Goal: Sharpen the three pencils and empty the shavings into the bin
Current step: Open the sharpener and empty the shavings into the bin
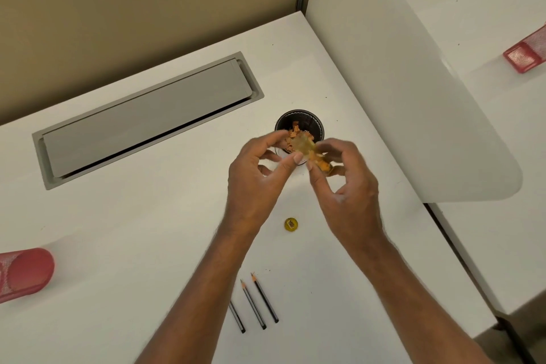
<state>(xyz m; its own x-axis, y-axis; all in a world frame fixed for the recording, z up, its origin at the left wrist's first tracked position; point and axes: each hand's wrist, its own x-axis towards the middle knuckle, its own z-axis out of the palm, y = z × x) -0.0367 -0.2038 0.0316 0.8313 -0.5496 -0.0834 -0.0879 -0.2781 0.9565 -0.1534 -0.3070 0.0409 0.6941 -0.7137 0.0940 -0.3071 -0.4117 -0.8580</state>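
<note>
A small black cup-like bin (307, 120) stands on the white desk and holds orange pencil shavings (295, 130). Over its near rim both hands meet around a translucent yellowish shavings container (304, 145). My right hand (345, 192) pinches it, with orange shavings at its lower end. My left hand (257, 183) touches the container with curled fingertips. The yellow sharpener part (291, 224) with its blade lies on the desk below the hands. Three dark pencils (254, 303) with sharp tips lie side by side near the front, the leftmost partly hidden by my left forearm.
A grey cable-tray lid (141, 118) is set into the desk at the left. A red mesh object (23, 273) lies at the left edge, another red mesh tray (524, 56) on the neighbouring desk. A white partition panel (413, 97) runs along the right.
</note>
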